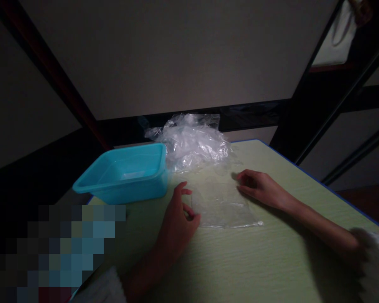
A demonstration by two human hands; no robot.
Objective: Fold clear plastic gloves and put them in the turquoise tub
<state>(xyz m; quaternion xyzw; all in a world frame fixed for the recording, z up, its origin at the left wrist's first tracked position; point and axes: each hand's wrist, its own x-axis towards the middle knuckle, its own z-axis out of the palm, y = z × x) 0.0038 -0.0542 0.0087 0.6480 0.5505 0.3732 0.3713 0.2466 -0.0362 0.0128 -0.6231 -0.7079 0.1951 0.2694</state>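
A clear plastic bag (222, 208) lies flat on the pale green table, between my two hands. My left hand (180, 216) is at the bag's left edge, fingers curved and apart, the thumb close to its lower left corner. Near the upper right side of the bag is my right hand (260, 187), its fingers bent with a gap between thumb and forefinger. Neither hand visibly holds anything. Behind the bag sits a heap of crumpled clear plastic bags (196, 145).
A turquoise plastic basin (135, 191) stands at the table's left back edge. The table (240, 265) has a blue rim on the right. Dark-framed panels (177, 59) rise behind it. A white bag (336, 42) hangs at upper right. A pixelated patch covers the lower left.
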